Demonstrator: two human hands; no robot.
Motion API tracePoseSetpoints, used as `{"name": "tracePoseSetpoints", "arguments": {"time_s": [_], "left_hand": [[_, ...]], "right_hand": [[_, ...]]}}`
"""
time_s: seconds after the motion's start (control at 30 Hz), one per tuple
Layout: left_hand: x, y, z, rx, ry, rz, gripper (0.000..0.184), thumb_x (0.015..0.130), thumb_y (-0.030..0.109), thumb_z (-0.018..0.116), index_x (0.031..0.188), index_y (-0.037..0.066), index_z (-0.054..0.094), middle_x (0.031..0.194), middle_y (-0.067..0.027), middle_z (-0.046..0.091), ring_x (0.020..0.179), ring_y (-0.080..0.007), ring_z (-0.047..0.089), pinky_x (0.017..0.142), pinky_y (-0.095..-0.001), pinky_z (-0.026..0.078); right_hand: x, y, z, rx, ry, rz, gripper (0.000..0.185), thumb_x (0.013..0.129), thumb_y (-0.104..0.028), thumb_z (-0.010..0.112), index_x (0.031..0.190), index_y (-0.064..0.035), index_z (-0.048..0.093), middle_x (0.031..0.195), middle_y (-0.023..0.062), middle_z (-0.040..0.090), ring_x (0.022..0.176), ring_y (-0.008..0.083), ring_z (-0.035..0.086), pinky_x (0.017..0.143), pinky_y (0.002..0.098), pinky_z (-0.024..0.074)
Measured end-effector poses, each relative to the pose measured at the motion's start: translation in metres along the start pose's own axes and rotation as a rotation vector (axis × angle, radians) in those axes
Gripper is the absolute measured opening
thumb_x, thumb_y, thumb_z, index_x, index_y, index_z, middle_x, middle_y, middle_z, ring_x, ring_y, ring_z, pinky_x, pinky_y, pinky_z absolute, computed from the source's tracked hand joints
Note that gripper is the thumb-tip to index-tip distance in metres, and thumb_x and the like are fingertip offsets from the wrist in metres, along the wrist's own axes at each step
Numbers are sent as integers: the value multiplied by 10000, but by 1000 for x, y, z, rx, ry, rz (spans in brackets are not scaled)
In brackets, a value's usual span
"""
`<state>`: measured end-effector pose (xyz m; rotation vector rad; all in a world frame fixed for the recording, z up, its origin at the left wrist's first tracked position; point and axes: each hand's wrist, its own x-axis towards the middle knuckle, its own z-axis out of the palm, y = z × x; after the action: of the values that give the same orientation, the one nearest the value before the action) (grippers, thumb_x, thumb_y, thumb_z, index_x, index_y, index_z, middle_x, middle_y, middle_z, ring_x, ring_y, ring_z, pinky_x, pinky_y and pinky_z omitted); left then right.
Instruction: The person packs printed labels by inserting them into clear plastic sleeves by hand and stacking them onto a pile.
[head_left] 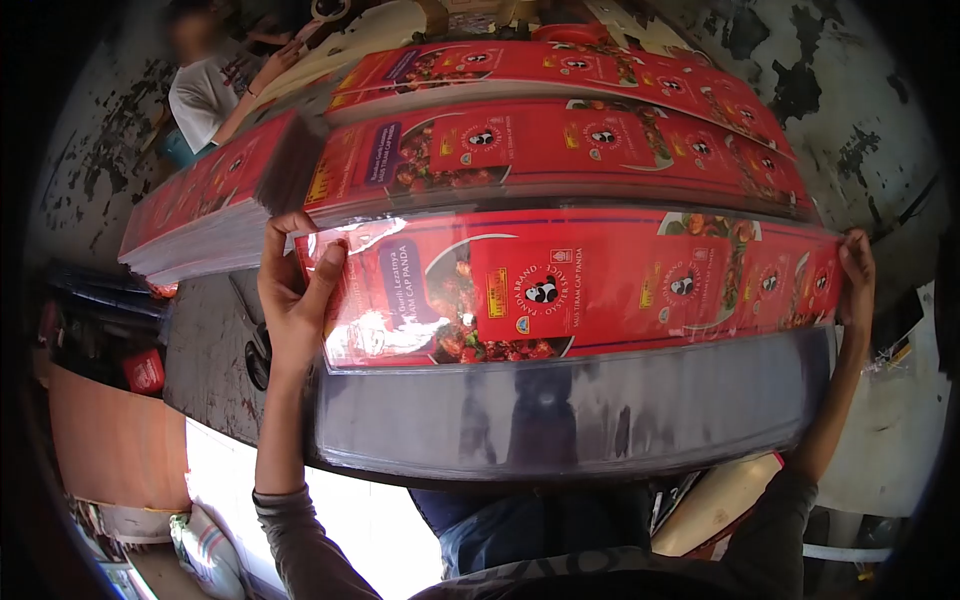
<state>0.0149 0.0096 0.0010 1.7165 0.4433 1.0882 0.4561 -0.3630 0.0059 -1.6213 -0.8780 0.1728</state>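
Observation:
A long red printed banner (610, 290) with panda logos and food pictures stretches across in front of me, its glossy surface catching light at the left. My left hand (295, 285) pinches its left end, thumb on top. At the opposite end, my right hand (856, 262) grips the edge with bent fingers. Below the banner's near edge lies a shiny clear plastic sheet (450, 420), which looks like the top of a stack. Just beyond the banner is a stack of similar red printed sheets (545, 150).
More red sheets are piled at the back (500, 62) and left (205, 195). Black-handled scissors (257, 362) lie on the dark tabletop (215, 345) near my left forearm. A person (205, 95) sits at the upper left. A pale sack (208, 555) stands low on the left.

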Motion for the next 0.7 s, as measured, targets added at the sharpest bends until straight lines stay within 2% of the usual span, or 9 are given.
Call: {"name": "tracePoseSetpoints", "arguments": {"time_s": [0.07,0.1,0.13,0.2,0.23,0.3,0.37,0.57,0.7], "left_hand": [[0,0,-5,-8,-32,-44,175,815,3,504,918,52,371,706,-7,489,590,-20,432,544,-137,324],[1,2,-8,51,-37,21,175,789,24,546,853,55,386,842,-56,485,689,-59,443,632,-170,342],[3,1,-9,49,-42,22,175,789,24,546,853,55,386,842,-56,485,689,-59,443,632,-170,342],[8,-3,-10,300,14,370,207,745,67,604,803,55,406,977,-84,424,827,-103,410,742,-223,326],[4,-3,-11,321,62,360,240,708,101,638,766,51,411,1039,-83,370,914,-136,363,802,-259,294],[3,-5,-15,339,62,430,239,711,100,636,768,50,409,1016,-84,383,899,-139,372,796,-256,298],[3,-5,-15,326,34,510,230,724,94,622,773,48,402,951,-91,425,854,-146,397,788,-253,307],[7,-13,-15,269,-31,477,190,762,53,569,811,49,386,912,-106,468,863,-152,430,810,-262,316],[7,-12,-12,267,-20,464,185,774,93,561,846,58,394,928,-104,466,869,-145,404,814,-270,288]], "right_hand": [[-1,0,1,200,-17,-8,121,789,-101,538,855,-92,437,824,-15,448,782,65,446,714,212,366],[-1,1,0,200,-13,-7,121,789,-101,538,855,-92,437,824,-15,448,782,65,446,714,212,366],[-2,2,-1,231,2,-58,133,788,-92,545,852,-96,428,829,-10,454,771,64,455,698,212,379],[-2,5,-7,258,20,-109,147,787,-83,552,850,-100,420,834,-5,460,759,64,464,682,213,392],[-2,10,-14,272,-6,-113,158,783,-80,558,870,-96,426,838,-8,460,768,64,466,696,217,393],[-1,17,-22,285,-32,-115,172,780,-76,564,890,-92,433,841,-11,460,776,65,468,710,220,393],[0,22,-26,219,39,-106,198,785,-75,561,941,-88,440,852,-15,465,795,72,476,712,222,398],[0,20,-13,327,42,-92,197,802,-75,543,974,-93,447,890,-14,482,843,78,489,731,222,413],[1,22,-13,346,-17,-45,209,805,-85,543,991,-95,448,917,-10,492,861,79,491,745,227,416]]}}
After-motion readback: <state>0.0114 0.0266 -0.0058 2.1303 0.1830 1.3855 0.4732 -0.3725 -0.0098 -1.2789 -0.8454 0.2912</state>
